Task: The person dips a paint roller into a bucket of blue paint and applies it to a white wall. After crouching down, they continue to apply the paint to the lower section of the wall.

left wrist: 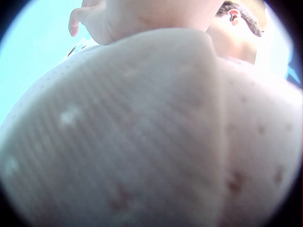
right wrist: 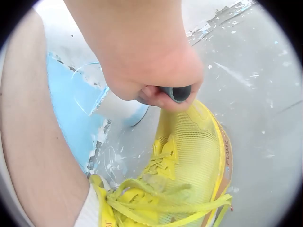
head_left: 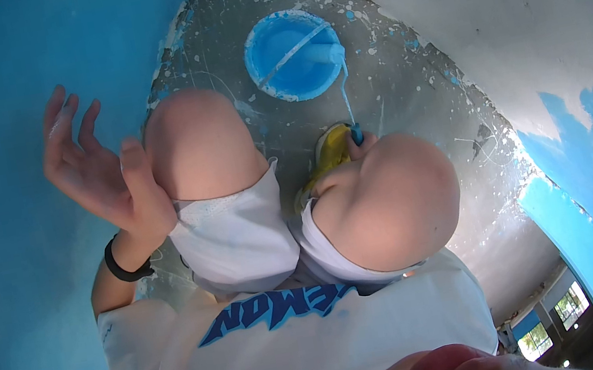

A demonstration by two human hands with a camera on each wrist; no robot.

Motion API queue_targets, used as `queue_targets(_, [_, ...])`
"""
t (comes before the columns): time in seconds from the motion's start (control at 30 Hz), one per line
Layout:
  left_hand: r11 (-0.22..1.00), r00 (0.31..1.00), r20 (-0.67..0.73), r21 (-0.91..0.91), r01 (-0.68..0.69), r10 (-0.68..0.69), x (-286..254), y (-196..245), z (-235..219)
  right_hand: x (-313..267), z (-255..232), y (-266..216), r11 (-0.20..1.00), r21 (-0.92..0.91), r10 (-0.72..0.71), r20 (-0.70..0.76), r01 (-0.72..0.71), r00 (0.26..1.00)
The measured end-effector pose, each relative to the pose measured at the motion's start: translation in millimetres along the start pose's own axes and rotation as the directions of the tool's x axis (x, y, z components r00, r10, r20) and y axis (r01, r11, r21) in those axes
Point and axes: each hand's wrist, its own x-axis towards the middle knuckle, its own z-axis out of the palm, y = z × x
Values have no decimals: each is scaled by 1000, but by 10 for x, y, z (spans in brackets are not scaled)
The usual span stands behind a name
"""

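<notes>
My right hand (head_left: 362,146) grips the dark handle (right wrist: 179,93) of a paint roller. From that handle a blue-coated wire frame (head_left: 346,94) runs to the roller head (head_left: 322,54), which lies over the rim of a paint bucket (head_left: 251,55) with blue paint inside. The right knee hides most of this hand in the head view. My left hand (head_left: 101,167) is raised beside the left knee (head_left: 197,127), fingers spread and slightly bent, holding nothing. Its wrist lies against the leg, and a white smear marks one finger.
A blue-painted wall (head_left: 6,186) stands close on the left. To the right is a wall (head_left: 510,8) partly white, partly blue. Paint spatters dot the grey floor (head_left: 211,50). A yellow shoe (right wrist: 189,137) is planted directly below the right hand.
</notes>
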Motion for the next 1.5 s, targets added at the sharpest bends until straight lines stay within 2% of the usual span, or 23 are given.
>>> queue_targets(0.27, [1000, 1000, -25, -23, 13, -14, -20, 27, 11, 156, 171, 14, 999, 3, 34, -5, -34, 999])
queue_targets(0.37, [1000, 1000, -18, -18, -9, 8, -10, 21, 10, 174, 171, -17, 997, 65, -39, -89, 45, 995])
queue_targets(0.47, [1000, 1000, -25, -20, 9, -9, -19, 38, 6, 154, 135, -36, 1000, 3, -1, -86, 1, 996])
queue_targets(0.53, [1000, 1000, -19, -21, -5, 4, -22, 23, -4, 156, 132, -47, 996, 67, -48, -72, 52, 996])
queue_targets(0.67, [1000, 999, -37, -15, 13, -14, -53, 53, 0, 132, 143, 10, 994, 104, -32, -25, 35, 999])
queue_targets(0.77, [1000, 999, -33, -10, -23, 22, -15, 30, 6, 166, 158, -96, 992, 126, 3, -71, 6, 997])
queue_targets(0.87, [999, 999, -33, -35, 7, -8, -38, 49, -2, 181, 186, -27, 995, 98, -18, -48, 22, 999])
queue_targets(0.97, [999, 999, -37, -53, -10, 8, -5, 36, 17, 208, 123, -157, 997, 62, -36, -104, 43, 994])
queue_targets(1.07, [1000, 999, -34, -26, 16, -17, -18, 57, 4, 208, 97, -142, 999, 38, 35, -62, -32, 997])
queue_targets(1.13, [999, 1000, -27, -35, 7, -8, -12, 40, -4, 237, 134, -101, 998, 29, -49, -79, 52, 996])
queue_targets(1.23, [999, 999, -39, -48, 15, -17, -27, 22, -3, 232, 120, -129, 1000, -3, 5, -64, -5, 998])
queue_targets(1.33, [998, 999, -43, -58, 8, -11, -24, 14, 1, 209, 44, -199, 1000, 28, -9, -4, 9, 1000])
queue_targets(1.5, [998, 999, -37, -64, 24, -26, -23, 23, 12, 189, 63, -169, 1000, 16, 21, -35, -21, 999])
